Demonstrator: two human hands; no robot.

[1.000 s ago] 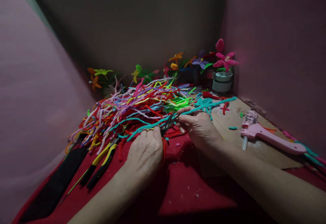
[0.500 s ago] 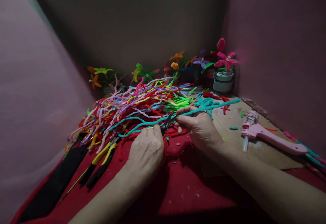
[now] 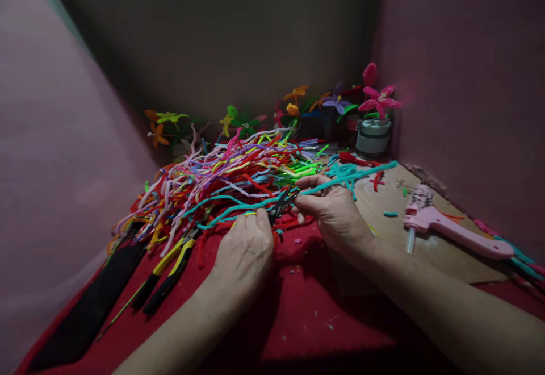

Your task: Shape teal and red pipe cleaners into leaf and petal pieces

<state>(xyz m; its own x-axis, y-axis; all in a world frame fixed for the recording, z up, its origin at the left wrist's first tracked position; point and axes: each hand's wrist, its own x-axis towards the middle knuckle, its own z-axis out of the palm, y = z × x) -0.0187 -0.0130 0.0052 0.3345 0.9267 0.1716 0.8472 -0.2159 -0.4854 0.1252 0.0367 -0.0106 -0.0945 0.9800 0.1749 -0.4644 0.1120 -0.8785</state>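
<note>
My left hand [image 3: 247,244] is closed round the handles of a pair of scissors [image 3: 279,207], mostly hidden under the palm. The dark blades point up and right, parted around teal pipe cleaners. Between thumb and fingers, my right hand [image 3: 332,207] pinches the teal pipe cleaners [image 3: 366,171], whose joined end sticks out to the right. Their loose ends trail left over a big heap of coloured pipe cleaners [image 3: 238,165]. Behind my right hand lies a teal pipe-cleaner flower shape [image 3: 343,171].
A pink glue gun [image 3: 455,230] rests on a brown board [image 3: 383,204] at the right. Yellow-and-black pliers [image 3: 174,270] and a black strip-like item [image 3: 91,307] lie on the red cloth at the left. Pipe-cleaner flowers [image 3: 378,101] stand along the back.
The right tip of the teal pipe cleaners has shifted slightly left and up. The scissor blades look a little more open. Both hands stay almost in place.
</note>
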